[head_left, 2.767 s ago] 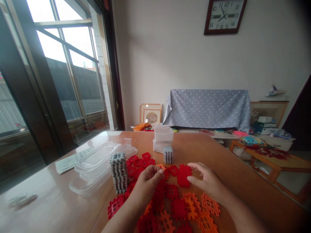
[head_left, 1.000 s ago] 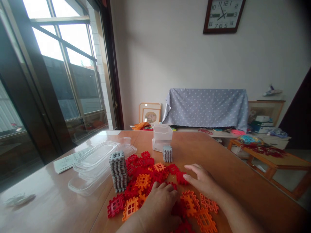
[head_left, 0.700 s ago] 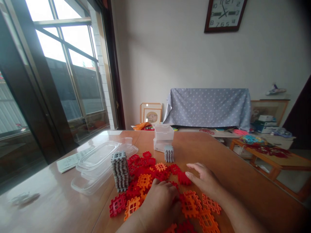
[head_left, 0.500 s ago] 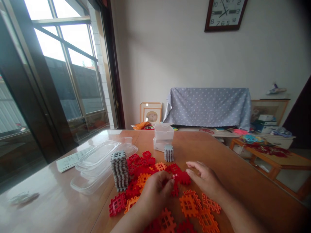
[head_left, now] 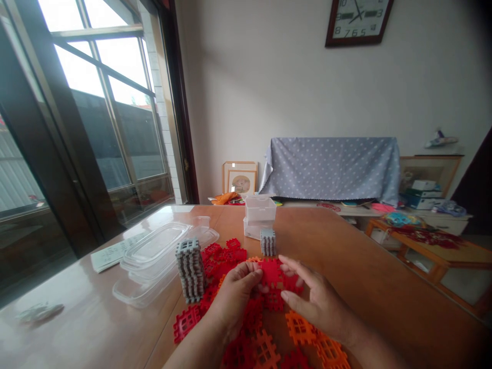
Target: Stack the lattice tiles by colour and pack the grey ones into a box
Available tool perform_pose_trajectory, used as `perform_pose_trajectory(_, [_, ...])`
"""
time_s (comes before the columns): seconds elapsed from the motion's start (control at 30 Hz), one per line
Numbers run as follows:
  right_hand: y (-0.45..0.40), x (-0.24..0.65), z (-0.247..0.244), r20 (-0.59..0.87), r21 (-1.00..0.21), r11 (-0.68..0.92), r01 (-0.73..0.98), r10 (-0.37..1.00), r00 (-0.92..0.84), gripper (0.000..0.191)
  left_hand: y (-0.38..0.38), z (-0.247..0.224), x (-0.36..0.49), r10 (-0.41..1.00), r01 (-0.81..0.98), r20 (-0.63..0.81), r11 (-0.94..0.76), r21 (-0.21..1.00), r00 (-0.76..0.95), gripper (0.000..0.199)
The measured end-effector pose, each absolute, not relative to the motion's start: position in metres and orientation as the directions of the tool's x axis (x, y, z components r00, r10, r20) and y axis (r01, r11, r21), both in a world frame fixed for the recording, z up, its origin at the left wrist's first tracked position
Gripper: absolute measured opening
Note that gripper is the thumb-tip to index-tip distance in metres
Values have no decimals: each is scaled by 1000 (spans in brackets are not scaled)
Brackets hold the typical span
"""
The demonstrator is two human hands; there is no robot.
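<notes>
My left hand [head_left: 235, 297] pinches the left edge of a solid red interlocking plastic tile [head_left: 271, 271] between thumb and fingers, just over the pile. On the tile's other side is my right hand [head_left: 322, 300], open, thumb and fingers apart; whether a fingertip touches the tile I cannot tell. Red window-frame tiles [head_left: 238, 351] lie loose beneath and around the hands. Orange window-frame tiles [head_left: 300, 328] lie under my right forearm, partly hidden by it. A tall stack of grey tiles [head_left: 190, 271] stands left of the pile, and a shorter grey stack [head_left: 268, 242] stands behind it.
Two clear plastic boxes [head_left: 260, 210] are stacked at the table's far side. Clear lids and trays [head_left: 154, 248] lie at the left, beside a paper booklet [head_left: 111, 256]. A small clear bag [head_left: 38, 311] rests near the left edge of the wooden table [head_left: 326, 236].
My left hand has lifted a red tile from the pile and turned it up into view. My right hand has moved left, closer to it.
</notes>
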State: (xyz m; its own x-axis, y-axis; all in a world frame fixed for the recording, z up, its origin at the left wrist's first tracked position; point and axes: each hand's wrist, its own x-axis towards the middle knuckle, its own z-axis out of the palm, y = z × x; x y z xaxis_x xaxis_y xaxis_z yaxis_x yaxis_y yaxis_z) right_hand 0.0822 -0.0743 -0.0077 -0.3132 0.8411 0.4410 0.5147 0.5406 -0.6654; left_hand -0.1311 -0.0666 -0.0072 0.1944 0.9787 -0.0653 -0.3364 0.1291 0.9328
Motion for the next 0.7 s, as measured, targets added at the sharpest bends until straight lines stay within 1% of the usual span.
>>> perform_pose_trajectory(0.23, [-73,81,-10,463,-609,550,572,831,-307,66,-71,-5,-128,969,-330,-65,143,933,237,21])
perform_pose_trajectory(0.47, [-70,79,-11,458,-572,545,613,832,-312,53,-73,-8,-125,952,-310,-64,161,937,301,22])
perform_pose_trajectory(0.57, [-66,90,-9,452,-581,524,622,844,-288,48,-74,-3,-125,967,-299,-82,155,942,242,27])
perform_pose_trajectory(0.7, [-52,114,-11,429,-616,432,659,885,-179,43,-72,3,-133,983,-276,-60,107,955,173,27])
